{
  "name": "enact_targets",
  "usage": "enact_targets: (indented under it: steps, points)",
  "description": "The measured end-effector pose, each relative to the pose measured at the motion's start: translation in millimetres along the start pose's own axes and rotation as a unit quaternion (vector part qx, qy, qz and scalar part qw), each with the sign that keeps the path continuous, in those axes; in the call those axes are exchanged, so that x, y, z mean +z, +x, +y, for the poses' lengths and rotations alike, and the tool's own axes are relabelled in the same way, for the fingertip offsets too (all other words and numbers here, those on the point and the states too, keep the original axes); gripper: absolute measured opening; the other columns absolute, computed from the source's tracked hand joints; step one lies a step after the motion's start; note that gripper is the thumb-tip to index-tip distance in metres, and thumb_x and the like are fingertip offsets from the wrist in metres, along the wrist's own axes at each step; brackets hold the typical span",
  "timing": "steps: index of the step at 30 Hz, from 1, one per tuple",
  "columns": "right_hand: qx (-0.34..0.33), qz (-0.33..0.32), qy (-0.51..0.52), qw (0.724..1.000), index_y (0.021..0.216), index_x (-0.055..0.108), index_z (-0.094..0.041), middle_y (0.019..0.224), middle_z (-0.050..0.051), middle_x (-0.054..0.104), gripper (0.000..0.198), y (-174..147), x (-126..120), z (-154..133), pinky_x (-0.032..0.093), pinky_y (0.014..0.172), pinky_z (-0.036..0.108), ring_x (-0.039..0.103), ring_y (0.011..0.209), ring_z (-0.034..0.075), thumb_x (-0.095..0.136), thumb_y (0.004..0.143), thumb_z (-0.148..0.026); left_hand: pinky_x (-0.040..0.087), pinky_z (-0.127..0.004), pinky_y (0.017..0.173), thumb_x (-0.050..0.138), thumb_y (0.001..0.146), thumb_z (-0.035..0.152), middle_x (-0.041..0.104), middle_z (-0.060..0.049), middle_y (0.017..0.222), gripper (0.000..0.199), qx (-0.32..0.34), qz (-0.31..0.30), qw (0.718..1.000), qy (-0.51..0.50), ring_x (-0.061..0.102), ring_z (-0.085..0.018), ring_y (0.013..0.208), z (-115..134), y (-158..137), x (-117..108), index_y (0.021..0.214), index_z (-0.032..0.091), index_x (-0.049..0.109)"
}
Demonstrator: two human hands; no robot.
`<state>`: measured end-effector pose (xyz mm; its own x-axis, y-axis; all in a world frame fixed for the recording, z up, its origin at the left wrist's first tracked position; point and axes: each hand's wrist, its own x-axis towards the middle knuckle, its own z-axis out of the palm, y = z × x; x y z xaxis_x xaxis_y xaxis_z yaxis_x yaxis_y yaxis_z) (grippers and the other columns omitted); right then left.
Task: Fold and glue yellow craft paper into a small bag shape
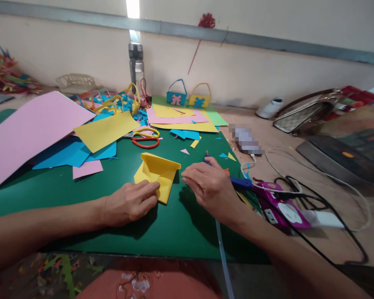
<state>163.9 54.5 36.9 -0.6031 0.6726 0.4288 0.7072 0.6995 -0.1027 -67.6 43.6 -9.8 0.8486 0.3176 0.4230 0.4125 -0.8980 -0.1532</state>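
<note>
My left hand (132, 202) pinches the lower edge of a folded yellow paper pouch (163, 182), which lies on the green board with its top flap raised. Just right of the pouch, my right hand (210, 187) is closed with its fingertips together near the upper right corner. Whether anything is between those fingertips I cannot make out. A blue glue gun (241, 183) is partly hidden behind my right hand; its tip shows above the fingers, and a clear glue stick (222, 249) runs down past the board's edge.
Yellow-and-red-handled scissors (146, 143) lie beyond the pouch. Coloured sheets, including a large pink sheet (34, 128), cover the left. Two small paper bags (176, 98) stand at the back. A purple power strip (280, 207), cables and a phone (246, 140) are right.
</note>
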Motion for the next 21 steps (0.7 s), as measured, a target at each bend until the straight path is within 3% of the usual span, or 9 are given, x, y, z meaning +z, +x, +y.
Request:
enact_targets:
  steps: [5, 9, 15, 21]
  points:
    - [-0.011, -0.064, -0.001, 0.998, 0.088, 0.064, -0.016, 0.083, 0.005, 0.068, 0.022, -11, 17, 8, 0.03, 0.087, 0.036, 0.059, 0.08, 0.016, 0.044, 0.085, -0.007, 0.045, -0.022, 0.054, 0.025, 0.093, 0.013, 0.059, -0.014, 0.095, 0.029, -0.006, 0.001, 1.0, 0.002, 0.057, -0.015, 0.073, 2, -1, 1, 0.084, 0.013, 0.053]
    - [-0.039, -0.108, -0.036, 0.993, 0.106, 0.061, -0.018, 0.093, 0.007, 0.065, 0.041, -13, 20, 6, 0.025, 0.092, 0.04, 0.056, 0.085, 0.018, 0.044, 0.075, 0.003, 0.044, -0.022, 0.054, 0.027, 0.093, 0.013, 0.06, -0.013, 0.093, 0.028, -0.01, -0.012, 1.0, 0.005, 0.056, -0.015, 0.074, 3, -1, 0, 0.086, 0.013, 0.054]
    - [-0.063, -0.176, -0.089, 0.978, 0.113, 0.056, -0.019, 0.094, 0.01, 0.06, 0.042, -13, 20, -2, 0.027, 0.086, 0.043, 0.051, 0.091, 0.024, 0.043, 0.077, -0.002, 0.04, -0.022, 0.051, 0.026, 0.094, 0.014, 0.062, -0.012, 0.091, 0.03, -0.01, -0.014, 1.0, 0.0, 0.054, -0.015, 0.072, 3, 0, -3, 0.085, 0.013, 0.054]
    - [-0.068, -0.184, -0.106, 0.975, 0.114, 0.055, -0.017, 0.096, 0.012, 0.059, 0.035, -15, 22, -6, 0.03, 0.081, 0.042, 0.051, 0.089, 0.025, 0.042, 0.083, -0.008, 0.039, -0.024, 0.049, 0.022, 0.095, 0.014, 0.062, -0.012, 0.088, 0.035, -0.009, -0.017, 1.0, 0.003, 0.053, -0.015, 0.068, 3, 2, -6, 0.084, 0.012, 0.055]
